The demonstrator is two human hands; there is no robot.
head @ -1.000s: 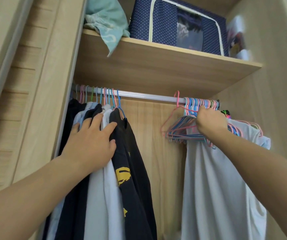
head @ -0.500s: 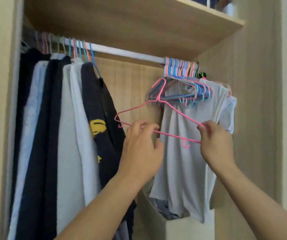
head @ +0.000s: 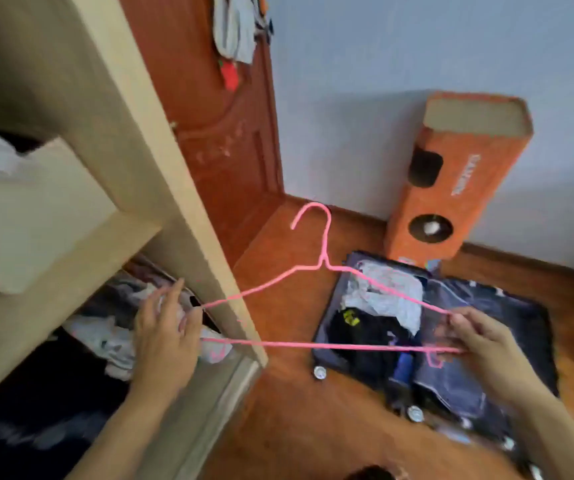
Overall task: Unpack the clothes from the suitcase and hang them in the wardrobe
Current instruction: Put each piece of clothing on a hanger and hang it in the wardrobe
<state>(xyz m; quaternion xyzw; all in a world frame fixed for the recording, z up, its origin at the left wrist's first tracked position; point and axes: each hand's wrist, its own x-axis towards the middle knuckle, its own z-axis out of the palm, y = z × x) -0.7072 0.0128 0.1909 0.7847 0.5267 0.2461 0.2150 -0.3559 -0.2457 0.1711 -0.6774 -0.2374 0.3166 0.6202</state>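
Since half a second ago the view has swung from the wardrobe rail down to the floor, and the pink hanger (head: 323,306) has come along, now off the rail and held out level between both hands.

At 7 o'clock, nearest, the left hand (head: 166,341) holds the hanger's left end, though blur hides exactly how the fingers close on the wire. At 4 o'clock the right hand (head: 479,344) pinches the right corner. The hook points up toward 12 o'clock.

Beyond the right hand, at 4 o'clock, the suitcase (head: 479,382) lies open on the floor (head: 278,410) with clothes (head: 379,306) piled inside, white over black. The wardrobe (head: 122,140) fills 9 o'clock. Farther off stand a door (head: 223,133) at 12 and an orange box (head: 451,188) at 2.

The hanger looks light and springy, best held at its corners or neck. The clothes look soft and limp, so take each by the shoulders or collar.
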